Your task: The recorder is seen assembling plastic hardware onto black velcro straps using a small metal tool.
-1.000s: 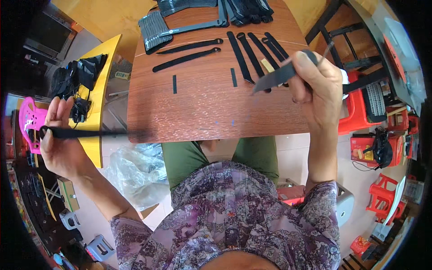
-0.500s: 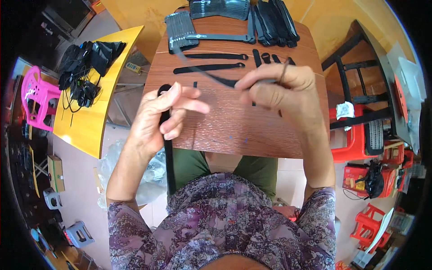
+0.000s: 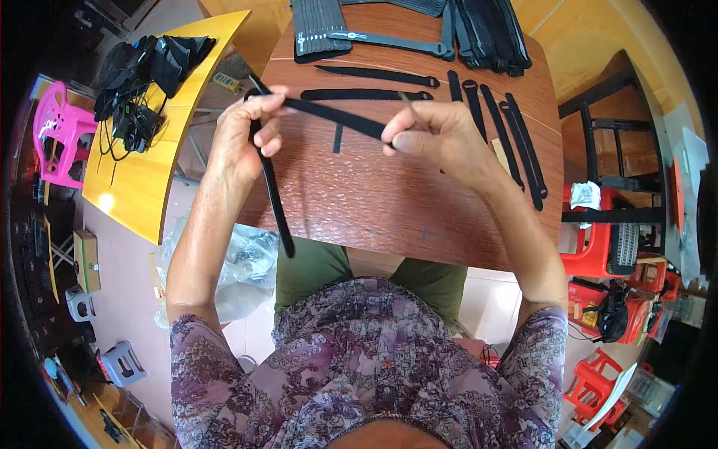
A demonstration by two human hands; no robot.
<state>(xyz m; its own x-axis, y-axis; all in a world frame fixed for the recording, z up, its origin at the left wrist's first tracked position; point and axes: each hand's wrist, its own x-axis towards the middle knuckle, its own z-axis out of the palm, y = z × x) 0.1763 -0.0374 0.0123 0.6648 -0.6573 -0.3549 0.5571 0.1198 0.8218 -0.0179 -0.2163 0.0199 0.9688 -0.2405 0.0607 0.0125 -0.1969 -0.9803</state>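
Observation:
My left hand, at the left side of the brown table, is closed around a black hook-and-loop strap whose long end hangs down past the table's edge. A second black strap stretches between my hands. Its left end meets the fingertips of my left hand, and my right hand pinches the other end between thumb and fingers. Beyond them, two black straps lie crosswise on the tabletop, each with a slotted end. Several more straps lie lengthwise at the right, partly behind my right hand.
At the table's far side are a bundle of grey straps, a single grey strap and a black stack. Left stands a yellow table with black pouches and cables. A red stool stands right; a clear plastic bag lies below left.
The strap in my right hand, blurred and swinging before, is now drawn straight across to my left hand. My left fingers have closed in. The view has shifted, showing more of the right-hand straps.

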